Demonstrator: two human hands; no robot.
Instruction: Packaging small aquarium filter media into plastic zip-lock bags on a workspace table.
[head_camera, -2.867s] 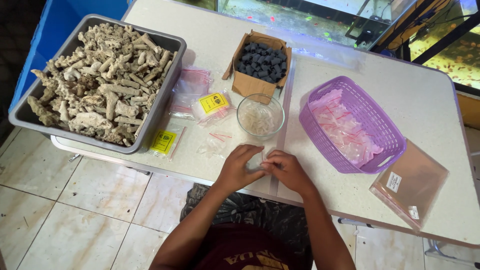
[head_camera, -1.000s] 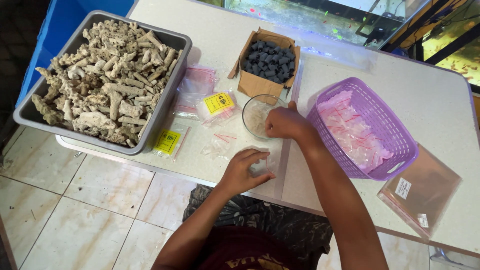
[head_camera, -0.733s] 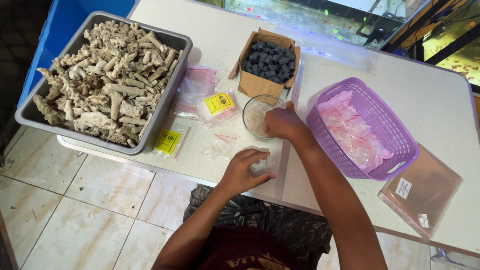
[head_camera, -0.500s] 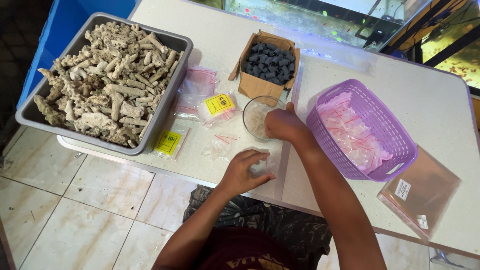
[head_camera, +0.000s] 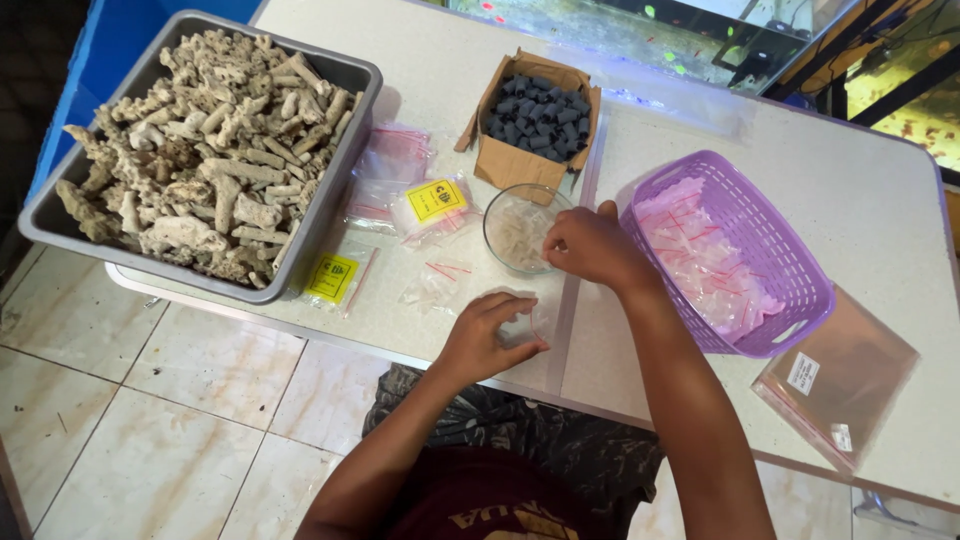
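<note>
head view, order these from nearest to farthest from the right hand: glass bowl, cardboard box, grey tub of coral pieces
1. glass bowl, directly under the right hand, at its fingertips.
2. cardboard box, behind the bowl, up the table.
3. grey tub, far left end.

The single head camera looks steeply down from above the seated person, near enough that the white table (head_camera: 420, 60) fills most of the frame, with the tiled floor (head_camera: 150, 420) at lower left and fish tanks (head_camera: 640, 30) along the top edge.

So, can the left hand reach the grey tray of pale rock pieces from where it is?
Probably yes: the left hand rests on a small clear bag, and only flat packets lie before the grey tray.
</note>
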